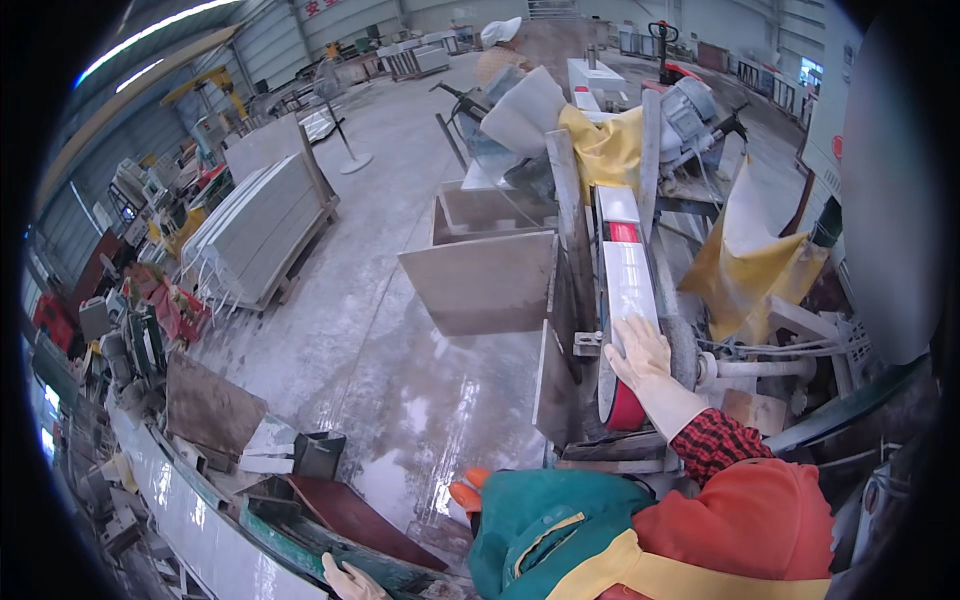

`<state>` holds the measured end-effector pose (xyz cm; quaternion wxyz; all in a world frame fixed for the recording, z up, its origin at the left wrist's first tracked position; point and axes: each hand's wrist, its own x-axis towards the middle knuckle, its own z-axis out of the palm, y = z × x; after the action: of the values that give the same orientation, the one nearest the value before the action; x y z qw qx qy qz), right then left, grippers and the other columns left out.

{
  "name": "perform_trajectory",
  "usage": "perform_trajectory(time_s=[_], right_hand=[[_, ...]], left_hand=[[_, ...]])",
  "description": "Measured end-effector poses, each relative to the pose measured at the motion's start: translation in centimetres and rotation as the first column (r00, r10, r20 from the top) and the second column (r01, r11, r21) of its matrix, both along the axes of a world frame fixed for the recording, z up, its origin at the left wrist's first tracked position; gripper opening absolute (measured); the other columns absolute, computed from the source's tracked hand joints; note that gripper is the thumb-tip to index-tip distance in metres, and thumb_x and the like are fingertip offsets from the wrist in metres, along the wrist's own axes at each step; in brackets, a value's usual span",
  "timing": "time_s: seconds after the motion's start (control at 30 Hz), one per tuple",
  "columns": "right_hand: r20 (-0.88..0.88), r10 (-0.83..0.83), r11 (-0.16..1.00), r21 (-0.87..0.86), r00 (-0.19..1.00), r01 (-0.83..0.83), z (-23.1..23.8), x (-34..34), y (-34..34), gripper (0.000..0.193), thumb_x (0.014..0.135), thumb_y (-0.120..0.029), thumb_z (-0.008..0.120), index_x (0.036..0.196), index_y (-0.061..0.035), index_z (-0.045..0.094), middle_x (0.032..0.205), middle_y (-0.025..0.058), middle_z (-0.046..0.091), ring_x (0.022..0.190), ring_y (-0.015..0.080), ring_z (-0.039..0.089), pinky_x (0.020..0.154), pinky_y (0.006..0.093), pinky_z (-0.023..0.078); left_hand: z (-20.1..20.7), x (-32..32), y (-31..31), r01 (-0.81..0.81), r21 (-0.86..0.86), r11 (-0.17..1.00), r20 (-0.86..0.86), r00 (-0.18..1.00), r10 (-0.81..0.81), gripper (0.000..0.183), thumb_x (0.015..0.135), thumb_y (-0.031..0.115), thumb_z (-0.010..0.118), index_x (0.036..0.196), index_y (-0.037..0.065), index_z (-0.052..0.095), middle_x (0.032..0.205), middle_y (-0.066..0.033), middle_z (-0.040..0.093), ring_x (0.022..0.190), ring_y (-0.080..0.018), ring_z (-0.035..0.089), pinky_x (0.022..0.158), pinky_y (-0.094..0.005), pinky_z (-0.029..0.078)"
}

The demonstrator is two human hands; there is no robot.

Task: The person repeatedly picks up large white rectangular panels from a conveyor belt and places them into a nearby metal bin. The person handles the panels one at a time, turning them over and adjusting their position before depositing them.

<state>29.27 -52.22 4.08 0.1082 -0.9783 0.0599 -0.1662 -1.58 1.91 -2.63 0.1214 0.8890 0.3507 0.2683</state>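
Note:
My right hand [645, 362], in a cream rubber glove, lies flat on a long, narrow white stone strip [628, 275], fingers stretched forward. The strip rests on a narrow red conveyor belt [628, 408], whose rounded near end shows below my wrist. Farther along, a red gap [622, 232] separates this strip from another pale piece [617, 203]. Down at the lower edge is my left hand [350, 580], gloved alike, only partly in view. Its visible fingers are apart and seem to hold nothing, beside a dark green trough-like frame [300, 535].
Yellow sheeting [605, 145] and a grey motor [688, 105] stand at the belt's far part. A stone panel [485, 285] leans left of it. Stacked slabs [255, 230] lie farther left. A person in a white cap [500, 32] is beyond the machine.

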Motion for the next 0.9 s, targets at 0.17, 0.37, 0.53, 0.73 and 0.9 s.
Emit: perform_trajectory(time_s=[0.17, 0.37, 0.53, 0.73, 0.9], right_hand=[[-0.002, 0.020, 0.999, -0.037, 1.000, -0.020, -0.4, 1.7, -1.3, 0.043, 0.086, -0.037, 0.066, 0.125, -0.0200, 0.058, 0.122, 0.0042, 0.053, 0.123, 0.0258, 0.047, 0.098, 0.0495, 0.041], [-0.056, 0.017, 0.997, -0.076, 0.998, -0.022, -0.3, 5.4, -1.4, 0.048, 0.089, -0.039, 0.061, 0.133, -0.0198, 0.054, 0.131, 0.0041, 0.051, 0.127, 0.0277, 0.043, 0.105, 0.0499, 0.037], [-0.008, -0.068, 0.993, -0.101, 0.998, 0.067, -1.1, 8.0, -3.5, 0.048, 0.092, -0.040, 0.060, 0.134, -0.0197, 0.052, 0.131, 0.0043, 0.051, 0.127, 0.0288, 0.044, 0.106, 0.0505, 0.036], [-0.075, -0.100, 0.991, -0.095, 0.992, 0.093, -1.1, 12.9, -3.2, 0.053, 0.092, -0.042, 0.059, 0.140, -0.0207, 0.051, 0.139, 0.0050, 0.051, 0.133, 0.0277, 0.042, 0.112, 0.0485, 0.034], [-0.126, -0.144, 0.983, -0.131, 0.982, 0.127, 2.3, 15.1, -3.6, 0.035, 0.085, -0.038, 0.065, 0.108, -0.0116, 0.070, 0.106, 0.0157, 0.070, 0.099, 0.0353, 0.068, 0.084, 0.0507, 0.054]], left_hand=[[0.0, -0.1, 0.1, -0.016, -0.028, 0.999, -0.013, 1.000, 0.016, 0.037, 0.101, 0.018, 0.054, 0.130, -0.005, 0.060, 0.128, -0.0276, 0.062, 0.120, -0.0413, 0.058, 0.107, -0.0444, 0.045], [-2.1, -1.7, 0.9, 0.017, 0.069, 0.997, 0.071, 0.997, -0.022, 0.035, 0.099, 0.014, 0.058, 0.129, -0.003, 0.061, 0.126, -0.0262, 0.064, 0.117, -0.0404, 0.060, 0.104, -0.0438, 0.048], [-1.5, 0.2, 0.5, 0.048, 0.014, 0.999, 0.030, 0.998, -0.049, 0.036, 0.100, 0.015, 0.056, 0.131, -0.003, 0.060, 0.130, -0.0270, 0.061, 0.120, -0.0409, 0.058, 0.105, -0.0445, 0.046], [-2.6, -2.7, 1.1, -0.048, -0.488, 0.872, 0.051, 0.995, 0.084, 0.043, 0.102, 0.010, 0.048, 0.144, 0.002, 0.045, 0.128, -0.0167, 0.055, 0.106, -0.0259, 0.058, 0.088, -0.0336, 0.051], [-1.9, -0.2, -1.3, -0.022, -0.197, 0.980, 0.104, 0.994, 0.043, 0.043, 0.095, -0.002, 0.052, 0.137, -0.002, 0.051, 0.123, -0.0208, 0.056, 0.112, -0.0330, 0.057, 0.101, -0.0407, 0.045]])
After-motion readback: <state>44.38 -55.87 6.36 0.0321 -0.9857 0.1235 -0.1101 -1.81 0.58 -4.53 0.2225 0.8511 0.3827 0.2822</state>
